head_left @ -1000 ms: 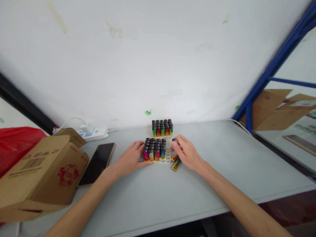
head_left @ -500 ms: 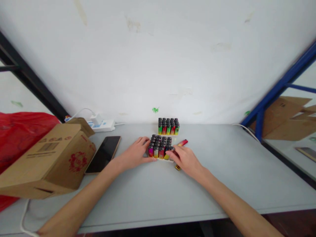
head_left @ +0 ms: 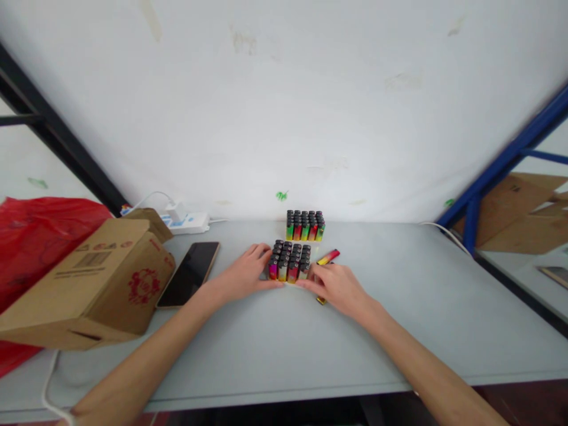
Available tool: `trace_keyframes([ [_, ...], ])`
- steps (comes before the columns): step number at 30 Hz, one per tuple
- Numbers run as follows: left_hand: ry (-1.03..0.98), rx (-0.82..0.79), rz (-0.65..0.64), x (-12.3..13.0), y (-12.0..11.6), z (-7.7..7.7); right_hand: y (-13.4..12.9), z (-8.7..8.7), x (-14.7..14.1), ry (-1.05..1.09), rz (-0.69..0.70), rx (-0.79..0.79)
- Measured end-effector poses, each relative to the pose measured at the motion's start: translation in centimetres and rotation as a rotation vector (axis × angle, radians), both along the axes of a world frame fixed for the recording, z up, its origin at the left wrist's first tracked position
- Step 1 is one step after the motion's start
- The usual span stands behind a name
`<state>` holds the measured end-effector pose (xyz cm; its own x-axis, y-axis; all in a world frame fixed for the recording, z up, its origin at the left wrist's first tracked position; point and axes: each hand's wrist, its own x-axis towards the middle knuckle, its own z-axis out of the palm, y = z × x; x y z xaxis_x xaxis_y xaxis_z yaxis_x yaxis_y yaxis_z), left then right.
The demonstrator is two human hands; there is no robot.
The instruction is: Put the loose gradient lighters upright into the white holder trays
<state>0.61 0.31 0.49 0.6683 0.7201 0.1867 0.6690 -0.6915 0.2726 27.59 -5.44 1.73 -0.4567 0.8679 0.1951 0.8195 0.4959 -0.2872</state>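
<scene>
A tight block of upright lighters [head_left: 288,260] with black tops and bright bodies stands on a thin white base on the desk. My left hand [head_left: 246,271] curls against the block's left side, its thumb along the lower front edge. At the front right corner, my right hand [head_left: 338,285] has its thumb across the front and its fingers against the right side. Both hands grip the block between them. Beyond my right fingers lies a red and yellow lighter [head_left: 328,257]. A gold lighter end [head_left: 321,300] shows beneath the right hand, the rest hidden.
A second upright lighter block [head_left: 305,226] stands behind, near the wall. To the left are a phone [head_left: 189,275], a cardboard box [head_left: 102,278], a red bag [head_left: 44,228] and a white power strip [head_left: 190,223]. A blue frame [head_left: 471,222] rises at the right.
My right hand has lowered from the top of a lighter at the front right corner to the block's lower side. A silver lighter now shows upright there. My left hand stays put.
</scene>
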Motion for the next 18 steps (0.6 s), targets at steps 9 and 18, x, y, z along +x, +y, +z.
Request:
trace_keyframes([
  [9, 0.018, 0.008, 0.005, 0.0, -0.1, 0.2, 4.5, -1.4, 9.1, 0.184, -0.018, 0.24],
  [18, 0.021, -0.002, 0.017, 0.0, -0.1, 0.2, 6.0, -3.3, 8.8, 0.327, 0.053, 0.04],
])
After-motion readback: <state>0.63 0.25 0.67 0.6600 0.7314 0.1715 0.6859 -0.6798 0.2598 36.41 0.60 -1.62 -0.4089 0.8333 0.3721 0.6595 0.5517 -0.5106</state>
